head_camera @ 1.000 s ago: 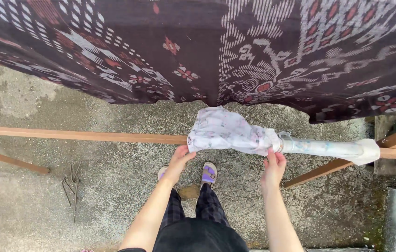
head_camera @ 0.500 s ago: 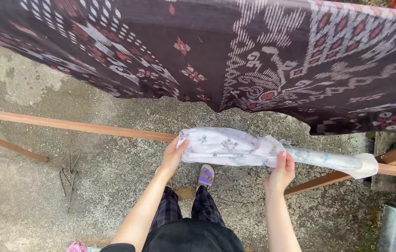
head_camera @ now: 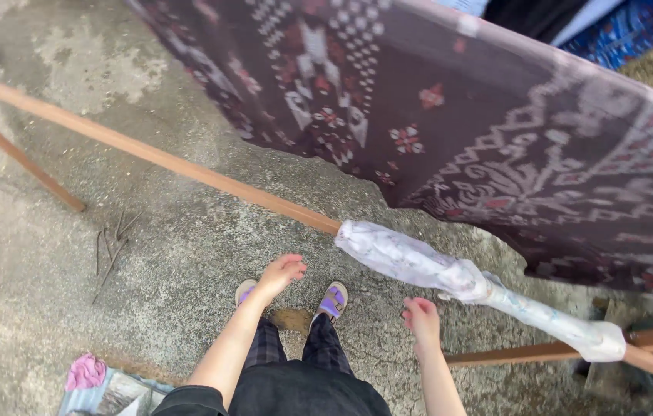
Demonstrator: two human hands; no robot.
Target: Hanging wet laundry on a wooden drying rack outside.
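Hands: two bare hands, both free. The left hand hangs below the rail with its fingers loosely spread, gripping nothing; the right hand hangs lower, fingers curled in but empty.
Pale cloth: one white garment with a faint floral print, wrapped around the rail in a long, wrinkled roll. A knot-like bunch sits about midway and a plain white end lies at the far right. Neither hand touches it; the right hand is just beneath it, the left hand near its left end.
Rail: one long brown wooden pole, running slantwise from upper left to lower right, carrying the pale cloth.
Other poles: two more brown wooden bars show, one at the left and one low at the right.
Dark cloth: one large dark brown woven textile with white and red patterns, hanging behind the rail.
Feet: two purple sandals on the rough grey concrete ground.
Lower left: one pink crumpled cloth lying on a striped piece.
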